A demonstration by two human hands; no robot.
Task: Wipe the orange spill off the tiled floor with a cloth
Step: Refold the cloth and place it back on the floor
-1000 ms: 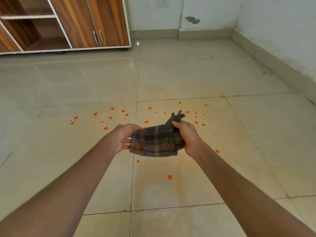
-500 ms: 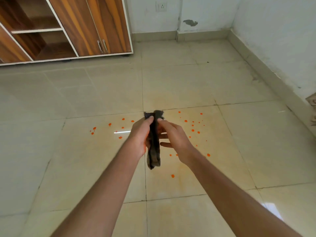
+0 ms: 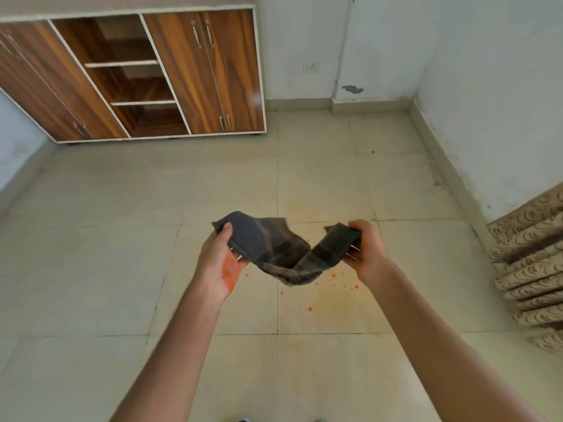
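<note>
A dark plaid cloth (image 3: 283,251) hangs spread between both hands, well above the floor, sagging in the middle. My left hand (image 3: 221,263) pinches its left edge with the thumb on top; the palm carries an orange stain. My right hand (image 3: 365,251) grips the cloth's right end. Below them, small orange drops of the spill (image 3: 333,278) dot the beige tiled floor (image 3: 213,184), with one larger drop (image 3: 309,309) nearer me. The cloth and hands hide part of the spill.
A wooden cabinet (image 3: 158,77) with open shelves stands against the far wall on the left. White walls with a skirting board (image 3: 451,175) close the room at the back and right. A patterned beige fabric (image 3: 530,263) lies at the right edge.
The cloth was bunched, then hung narrow from my left hand; now both hands hold it spread apart. The view has risen and pulled back, showing more of the cabinet and room.
</note>
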